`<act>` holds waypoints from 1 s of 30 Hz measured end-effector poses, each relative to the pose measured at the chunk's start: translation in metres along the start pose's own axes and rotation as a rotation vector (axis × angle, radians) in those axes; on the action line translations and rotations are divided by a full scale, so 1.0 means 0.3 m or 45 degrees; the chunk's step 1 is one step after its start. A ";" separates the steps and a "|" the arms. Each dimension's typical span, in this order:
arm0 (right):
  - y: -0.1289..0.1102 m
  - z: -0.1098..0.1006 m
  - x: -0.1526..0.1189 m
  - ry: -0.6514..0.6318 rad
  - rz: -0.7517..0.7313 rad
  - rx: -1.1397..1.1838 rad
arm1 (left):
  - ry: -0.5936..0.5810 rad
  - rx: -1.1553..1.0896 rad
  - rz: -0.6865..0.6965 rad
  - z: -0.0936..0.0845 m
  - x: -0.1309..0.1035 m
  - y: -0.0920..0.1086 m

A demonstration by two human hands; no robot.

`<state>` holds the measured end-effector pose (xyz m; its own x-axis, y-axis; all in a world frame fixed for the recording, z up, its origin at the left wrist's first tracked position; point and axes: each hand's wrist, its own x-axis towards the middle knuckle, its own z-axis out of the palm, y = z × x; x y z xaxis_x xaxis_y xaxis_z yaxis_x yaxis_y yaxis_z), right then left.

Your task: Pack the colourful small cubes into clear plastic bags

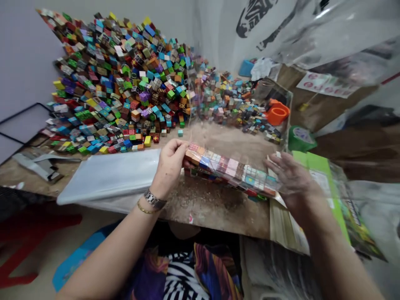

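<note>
My left hand [171, 166], with a watch and a bracelet at the wrist, is closed around the left end of a long block of small coloured cubes [231, 167]. The block is held slantwise just above the table, its right end lower. My right hand [289, 175] is at the block's right end, smeared by motion and partly veiled by clear film, so its grip is unclear. A large clear plastic bag [215, 25] spreads over the right half of the view. I cannot tell whether the block is inside it.
A tall heap of loose printed cubes [125, 79] covers the back of the table. Flat clear bags [115, 175] lie at left. At right are an orange tape dispenser [277, 112], a green tape roll [301, 138] and a bright green package [315, 164]. A red stool [28, 241] stands below left.
</note>
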<state>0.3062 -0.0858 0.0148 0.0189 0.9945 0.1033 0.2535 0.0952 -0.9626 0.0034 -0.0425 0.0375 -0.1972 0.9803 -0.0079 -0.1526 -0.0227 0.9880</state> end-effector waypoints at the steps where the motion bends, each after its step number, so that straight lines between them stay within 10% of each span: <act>1: 0.001 0.015 -0.022 0.033 0.016 0.066 | 0.003 -0.003 0.002 0.000 0.001 0.001; 30: 0.017 0.175 0.009 0.194 -0.084 -0.068 | -0.087 0.180 0.291 -0.042 0.054 -0.030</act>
<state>0.2567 -0.0804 -0.0030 0.1456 0.9676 0.2062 0.3099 0.1533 -0.9383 -0.0106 -0.0290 0.0266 -0.1443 0.9640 0.2235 0.0258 -0.2221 0.9747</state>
